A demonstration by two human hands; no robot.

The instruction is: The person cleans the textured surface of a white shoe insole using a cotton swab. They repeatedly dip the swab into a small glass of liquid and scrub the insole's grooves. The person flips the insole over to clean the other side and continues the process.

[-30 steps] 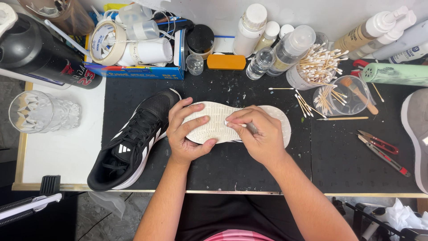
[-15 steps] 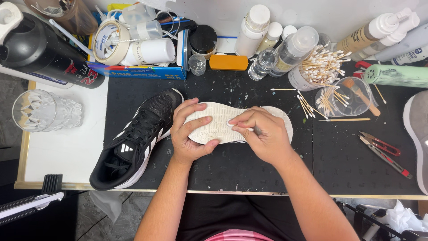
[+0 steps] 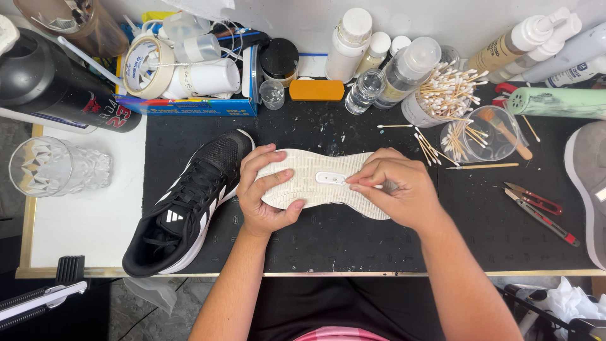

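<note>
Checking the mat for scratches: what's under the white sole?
The white sole, gripped by both hands, lies on the black mat, which shows around it. The patch directly beneath is covered.

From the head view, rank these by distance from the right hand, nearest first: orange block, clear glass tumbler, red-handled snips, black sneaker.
Measured from the right hand:
1. Orange block, up and left of it, by the bottles.
2. Red-handled snips, out to its right on the mat; too close to the block to call firmly.
3. Black sneaker, beyond the left hand.
4. Clear glass tumbler, at the far left edge.
</note>
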